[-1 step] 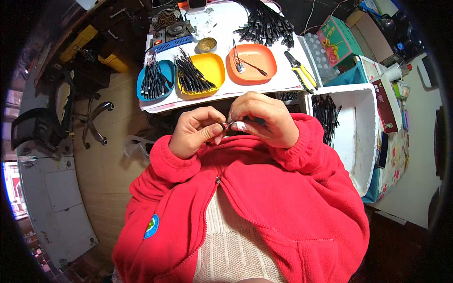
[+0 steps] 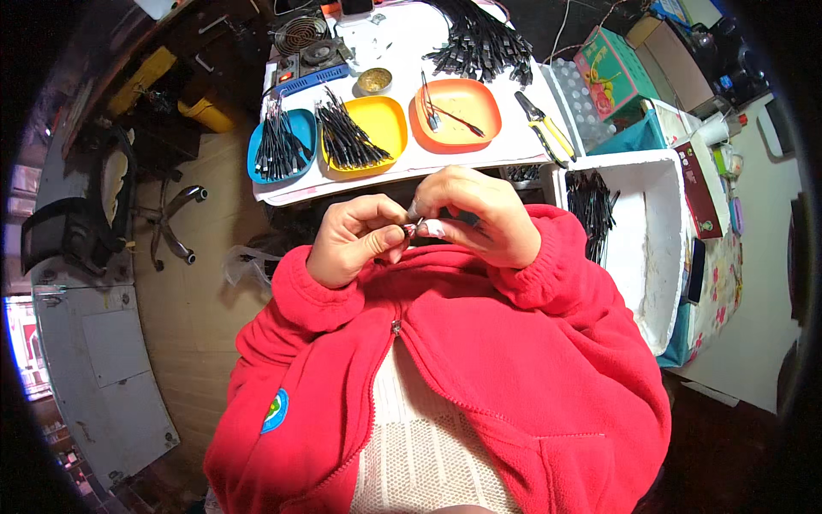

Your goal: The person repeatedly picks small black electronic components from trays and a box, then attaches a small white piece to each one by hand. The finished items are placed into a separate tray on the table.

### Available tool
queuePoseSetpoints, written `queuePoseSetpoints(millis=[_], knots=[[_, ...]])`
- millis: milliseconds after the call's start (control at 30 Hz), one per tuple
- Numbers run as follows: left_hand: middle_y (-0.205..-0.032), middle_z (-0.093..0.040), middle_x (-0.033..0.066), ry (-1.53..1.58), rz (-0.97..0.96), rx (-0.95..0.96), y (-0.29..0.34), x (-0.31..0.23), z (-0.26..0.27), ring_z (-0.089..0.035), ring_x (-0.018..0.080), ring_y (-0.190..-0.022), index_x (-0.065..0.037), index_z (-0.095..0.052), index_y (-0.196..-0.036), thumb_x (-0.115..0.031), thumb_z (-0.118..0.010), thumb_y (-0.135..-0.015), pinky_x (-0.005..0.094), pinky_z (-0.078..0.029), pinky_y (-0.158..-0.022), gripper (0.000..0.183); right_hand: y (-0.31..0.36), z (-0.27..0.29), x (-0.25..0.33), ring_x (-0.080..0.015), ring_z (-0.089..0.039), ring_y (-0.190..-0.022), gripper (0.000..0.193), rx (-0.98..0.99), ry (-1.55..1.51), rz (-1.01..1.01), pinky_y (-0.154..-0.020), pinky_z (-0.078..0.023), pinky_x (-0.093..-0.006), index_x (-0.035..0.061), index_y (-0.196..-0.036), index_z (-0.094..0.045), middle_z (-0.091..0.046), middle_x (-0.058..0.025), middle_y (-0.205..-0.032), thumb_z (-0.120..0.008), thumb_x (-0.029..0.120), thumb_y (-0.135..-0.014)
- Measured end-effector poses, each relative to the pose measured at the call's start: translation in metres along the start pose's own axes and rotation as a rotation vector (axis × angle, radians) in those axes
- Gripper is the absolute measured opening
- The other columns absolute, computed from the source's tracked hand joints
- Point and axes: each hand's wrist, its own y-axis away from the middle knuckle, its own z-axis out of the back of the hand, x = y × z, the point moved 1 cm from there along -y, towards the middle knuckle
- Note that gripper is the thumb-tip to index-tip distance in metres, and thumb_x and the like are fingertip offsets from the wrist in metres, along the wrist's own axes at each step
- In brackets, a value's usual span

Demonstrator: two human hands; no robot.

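Note:
Over my lap, just in front of the table's near edge, my left hand (image 2: 358,242) and my right hand (image 2: 485,214) meet fingertip to fingertip. Both are closed in a pinch on thin wire ends (image 2: 411,230), which look reddish and dark; the fingers hide most of them. White tape or a similar covering wraps my right thumb. Nearest beyond the hands is a yellow tray (image 2: 396,128) of black cables (image 2: 351,141). A blue tray (image 2: 306,122) at its left holds more cables (image 2: 281,147), and an orange tray (image 2: 475,103) at its right holds a few loose ones.
Yellow-handled wire strippers (image 2: 548,133) lie right of the trays. Behind stand a small bowl (image 2: 374,81), a blue device (image 2: 312,73) and a heap of black cables (image 2: 479,43). A white foam box (image 2: 646,257) with cables is at my right, an office chair (image 2: 163,218) at left.

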Motion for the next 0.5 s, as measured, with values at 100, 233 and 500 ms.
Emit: queuePoseSetpoints(millis=[100,233,500], knots=[[-0.080,-0.059,0.0018,-0.011,-0.046,-0.023,0.002,0.002,-0.004,-0.056,0.0069,-0.067,0.002,-0.061,-0.097,-0.005,-0.059,-0.092,0.0210,-0.047,-0.062,0.009,0.005,-0.002,0.005,-0.0213,-0.059,-0.071,0.022,0.019,-0.070,-0.203,-0.063,-0.048,-0.0300,0.0039,-0.094,-0.061,-0.060,-0.0081,-0.083,-0.070,-0.003,-0.075],[-0.083,-0.062,0.0033,-0.005,-0.039,-0.058,0.003,0.003,-0.006,-0.056,0.0072,-0.067,0.002,-0.064,-0.099,-0.005,-0.061,-0.091,0.0211,-0.047,-0.061,0.012,0.009,-0.007,0.003,-0.0205,-0.059,-0.069,0.019,-0.052,-0.006,-0.057,-0.061,-0.047,-0.0289,0.0046,-0.094,-0.061,-0.061,-0.0070,-0.082,-0.070,0.000,-0.078],[-0.076,-0.063,0.0068,0.289,-0.018,-0.113,0.000,0.015,-0.010,-0.050,0.0088,-0.057,0.003,-0.065,-0.099,-0.008,-0.063,-0.088,0.0232,-0.040,-0.053,0.015,0.024,-0.022,-0.015,-0.0054,-0.053,-0.076,0.008,-0.112,-0.875,-0.558,-0.066,-0.045,-0.0209,-0.0002,-0.094,-0.057,-0.058,-0.0004,-0.084,-0.057,0.008,-0.093]])
